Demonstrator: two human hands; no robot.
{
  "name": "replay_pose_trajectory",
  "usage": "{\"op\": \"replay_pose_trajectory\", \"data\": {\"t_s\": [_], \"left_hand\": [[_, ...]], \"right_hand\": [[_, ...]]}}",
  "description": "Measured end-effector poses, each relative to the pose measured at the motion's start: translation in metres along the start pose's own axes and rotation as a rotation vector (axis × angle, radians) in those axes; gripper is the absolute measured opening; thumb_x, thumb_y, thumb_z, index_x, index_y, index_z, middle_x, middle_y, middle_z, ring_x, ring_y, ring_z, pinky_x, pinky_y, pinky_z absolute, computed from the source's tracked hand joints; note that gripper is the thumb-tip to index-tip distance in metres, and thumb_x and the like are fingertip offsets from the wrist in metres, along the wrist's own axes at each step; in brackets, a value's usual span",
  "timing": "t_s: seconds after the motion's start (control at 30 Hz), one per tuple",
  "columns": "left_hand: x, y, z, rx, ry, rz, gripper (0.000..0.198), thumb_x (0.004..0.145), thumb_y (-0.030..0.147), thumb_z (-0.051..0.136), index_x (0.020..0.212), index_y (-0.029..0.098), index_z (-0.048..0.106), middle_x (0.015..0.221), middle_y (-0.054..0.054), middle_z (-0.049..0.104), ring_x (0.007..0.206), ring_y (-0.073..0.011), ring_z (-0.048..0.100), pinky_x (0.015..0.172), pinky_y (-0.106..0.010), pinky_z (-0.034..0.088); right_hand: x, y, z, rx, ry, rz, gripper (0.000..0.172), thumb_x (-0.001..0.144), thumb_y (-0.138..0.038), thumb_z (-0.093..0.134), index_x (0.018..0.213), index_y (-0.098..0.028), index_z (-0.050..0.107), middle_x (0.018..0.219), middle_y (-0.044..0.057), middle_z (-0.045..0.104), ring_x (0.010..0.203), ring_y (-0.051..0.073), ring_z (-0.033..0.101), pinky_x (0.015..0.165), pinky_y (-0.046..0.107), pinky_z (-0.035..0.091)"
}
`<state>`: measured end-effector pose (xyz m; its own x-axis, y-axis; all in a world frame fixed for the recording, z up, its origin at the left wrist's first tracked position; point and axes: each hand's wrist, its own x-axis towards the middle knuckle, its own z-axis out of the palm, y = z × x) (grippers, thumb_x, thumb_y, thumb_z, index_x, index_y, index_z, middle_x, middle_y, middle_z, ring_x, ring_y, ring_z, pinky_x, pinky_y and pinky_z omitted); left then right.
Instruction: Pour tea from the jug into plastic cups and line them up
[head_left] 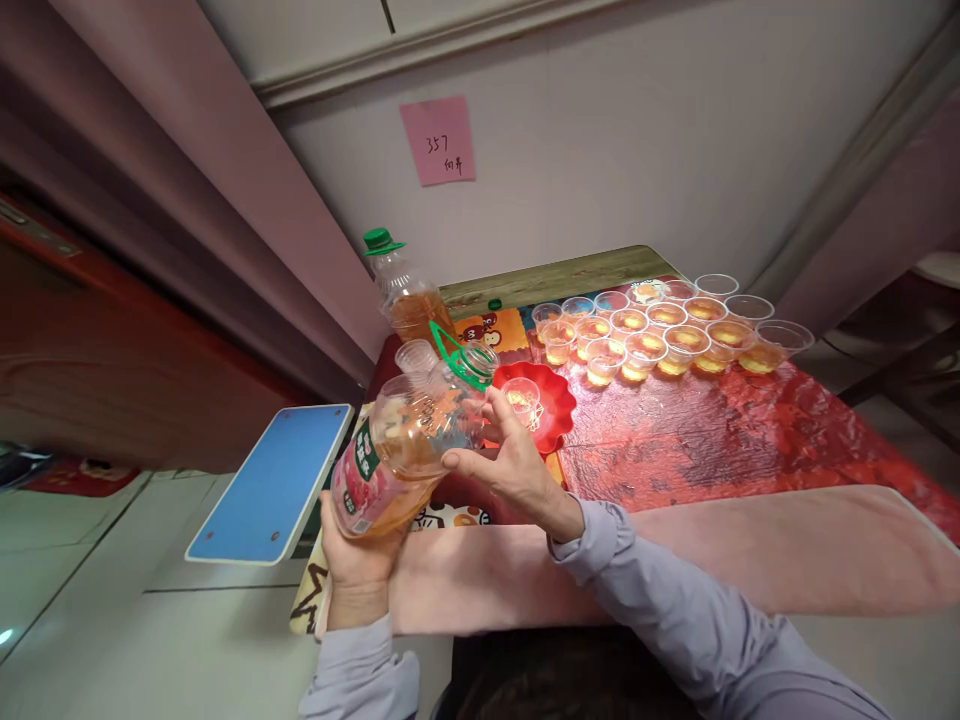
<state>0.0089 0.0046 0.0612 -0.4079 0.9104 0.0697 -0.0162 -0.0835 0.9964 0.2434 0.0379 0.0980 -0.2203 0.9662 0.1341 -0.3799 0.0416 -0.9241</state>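
One head-worn camera looks forward and down from close above the hands (521,472) and table (697,435)

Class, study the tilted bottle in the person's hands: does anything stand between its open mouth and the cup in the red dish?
Nothing visible stands between the mouth of the bottle and the cup in the red dish. The right hand is close by, on the bottle's near side; the left hand supports its base.
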Motion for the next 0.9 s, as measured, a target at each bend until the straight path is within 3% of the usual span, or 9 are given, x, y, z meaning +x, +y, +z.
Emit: {"op": "replay_pose_trajectory", "data": {"t_s": [0.13,0.33,0.43,0.53,0.73,0.9], "left_hand": [[-0.012,0.010,-0.002,-0.271,0.063,-0.265,0.089,0.089,0.097,0.044,0.144,0.034,0.073,0.143,-0.014,0.076,0.133,-0.0450,0.070,0.103,-0.072,0.061],[-0.010,0.021,-0.020,-0.229,0.157,-0.302,0.066,0.090,0.082,0.063,0.134,0.035,0.078,0.140,-0.011,0.078,0.133,-0.0436,0.069,0.104,-0.074,0.060],[-0.009,0.026,-0.027,-0.240,0.207,-0.294,0.058,0.091,0.077,0.065,0.129,0.036,0.079,0.138,-0.008,0.079,0.137,-0.0409,0.068,0.110,-0.069,0.058],[-0.010,0.035,-0.029,-0.323,0.270,-0.362,0.051,0.094,0.066,0.066,0.127,0.030,0.080,0.130,-0.010,0.082,0.130,-0.0381,0.072,0.111,-0.064,0.058],[-0.010,0.063,-0.026,-0.414,0.369,-0.436,0.047,0.101,0.051,0.057,0.132,0.021,0.077,0.116,-0.013,0.085,0.101,-0.0307,0.081,0.094,-0.048,0.068],[-0.008,0.077,-0.016,-0.329,0.411,-0.455,0.040,0.104,0.047,0.054,0.123,0.022,0.080,0.110,-0.010,0.085,0.102,-0.0280,0.081,0.086,-0.040,0.070]], "right_hand": [[0.000,0.018,-0.010,0.027,0.055,0.054,0.097,0.079,-0.069,0.091,0.159,-0.030,0.052,0.149,0.014,0.065,0.130,0.033,0.072,0.110,0.053,0.065],[-0.004,0.028,-0.009,0.166,0.123,0.130,0.075,0.089,-0.076,0.077,0.150,-0.032,0.066,0.146,0.009,0.069,0.129,0.031,0.071,0.085,0.040,0.073],[-0.007,0.028,-0.007,0.217,0.120,0.170,0.074,0.088,-0.073,0.080,0.148,-0.031,0.069,0.141,0.007,0.071,0.125,0.028,0.072,0.085,0.038,0.073],[-0.007,0.029,-0.004,0.261,0.144,0.197,0.073,0.086,-0.073,0.083,0.143,-0.029,0.073,0.137,0.007,0.072,0.119,0.026,0.072,0.082,0.035,0.072],[-0.005,0.034,0.002,0.368,0.134,0.239,0.070,0.086,-0.070,0.084,0.142,-0.030,0.073,0.137,0.006,0.073,0.114,0.024,0.073,0.082,0.035,0.070],[-0.003,0.035,0.002,0.405,0.150,0.264,0.067,0.086,-0.069,0.084,0.139,-0.030,0.073,0.137,0.006,0.074,0.116,0.025,0.073,0.083,0.036,0.069]]}}
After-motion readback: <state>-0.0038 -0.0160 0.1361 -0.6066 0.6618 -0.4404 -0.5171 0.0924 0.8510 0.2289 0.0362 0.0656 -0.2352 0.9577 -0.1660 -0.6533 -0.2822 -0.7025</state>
